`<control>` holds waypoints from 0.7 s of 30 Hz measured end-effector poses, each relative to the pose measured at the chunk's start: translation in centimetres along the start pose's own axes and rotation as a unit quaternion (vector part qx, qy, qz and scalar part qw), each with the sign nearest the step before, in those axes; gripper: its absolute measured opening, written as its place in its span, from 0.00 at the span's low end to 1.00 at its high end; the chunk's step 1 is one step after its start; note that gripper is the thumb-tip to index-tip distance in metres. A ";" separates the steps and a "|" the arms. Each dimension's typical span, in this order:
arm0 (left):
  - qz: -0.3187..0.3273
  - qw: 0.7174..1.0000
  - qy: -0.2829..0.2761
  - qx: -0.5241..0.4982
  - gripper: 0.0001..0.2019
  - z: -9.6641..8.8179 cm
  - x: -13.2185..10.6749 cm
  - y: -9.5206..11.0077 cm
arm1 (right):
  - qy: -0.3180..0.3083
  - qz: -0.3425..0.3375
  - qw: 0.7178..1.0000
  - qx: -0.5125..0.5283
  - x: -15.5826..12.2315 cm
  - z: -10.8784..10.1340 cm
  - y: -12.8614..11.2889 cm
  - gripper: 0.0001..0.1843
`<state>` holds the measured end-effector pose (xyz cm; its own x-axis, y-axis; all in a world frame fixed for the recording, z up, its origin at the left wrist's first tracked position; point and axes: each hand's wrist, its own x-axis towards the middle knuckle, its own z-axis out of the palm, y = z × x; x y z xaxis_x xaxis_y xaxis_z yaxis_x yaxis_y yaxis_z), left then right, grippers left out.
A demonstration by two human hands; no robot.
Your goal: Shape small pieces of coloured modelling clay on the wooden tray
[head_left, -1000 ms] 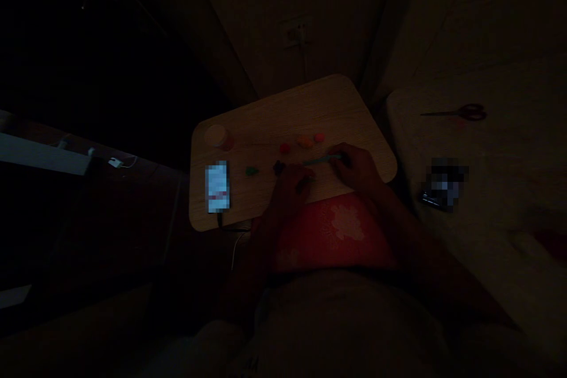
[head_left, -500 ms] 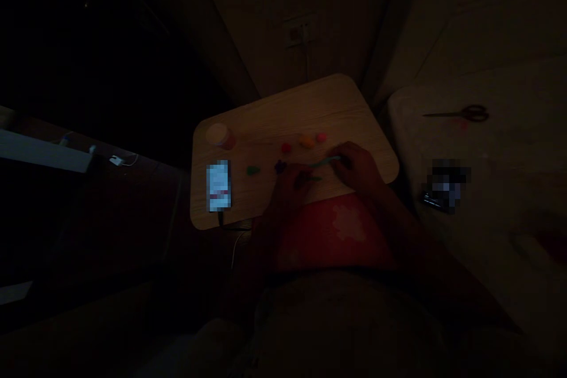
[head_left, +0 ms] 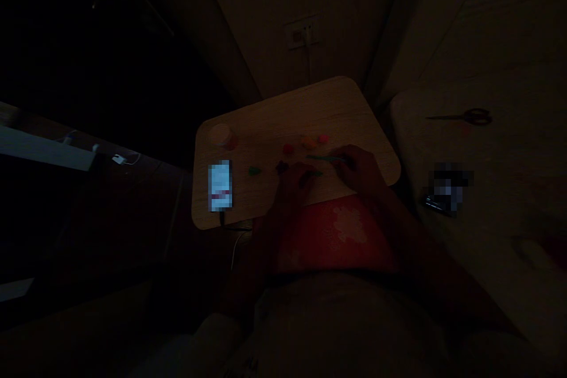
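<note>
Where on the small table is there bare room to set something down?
The far half of the table, beyond the jar and coloured lumps, is bare. It is crowded near the front edge: phone, left hand, right hand.

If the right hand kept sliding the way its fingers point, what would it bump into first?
The right hand points left across the small table, holding a thin green tool. Carried on, it would probably meet the left hand or the dark lump; dim light leaves this uncertain.

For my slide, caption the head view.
Dim room: right hand holds a green tool beside left hand on a wooden tabletop.
</note>
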<state>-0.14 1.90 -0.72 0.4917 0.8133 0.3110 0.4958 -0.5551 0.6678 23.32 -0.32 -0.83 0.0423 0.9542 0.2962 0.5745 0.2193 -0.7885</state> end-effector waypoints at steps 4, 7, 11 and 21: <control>-0.030 0.999 0.012 0.027 0.05 0.6 1.6 0.5 | 0.060 0.062 0.993 0.083 0.0 -0.2 0.1 0.11; -0.040 0.998 0.019 0.042 0.04 1.4 3.1 0.7 | 0.087 0.083 0.985 0.119 0.1 -0.3 0.2 0.13; -0.031 0.998 0.016 0.058 0.05 1.9 4.0 1.0 | 0.086 0.093 0.982 0.140 0.1 -0.2 0.2 0.13; -0.062 0.973 0.188 0.121 0.06 -5.2 -0.9 -0.3 | 0.072 0.097 0.978 0.168 -0.1 -0.5 0.0 0.13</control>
<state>-4.44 2.24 2.26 0.1439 0.8574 0.4942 0.7108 -0.4370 0.5512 23.80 -0.48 -0.59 0.2519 0.9513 0.1775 0.2440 0.1150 -0.9629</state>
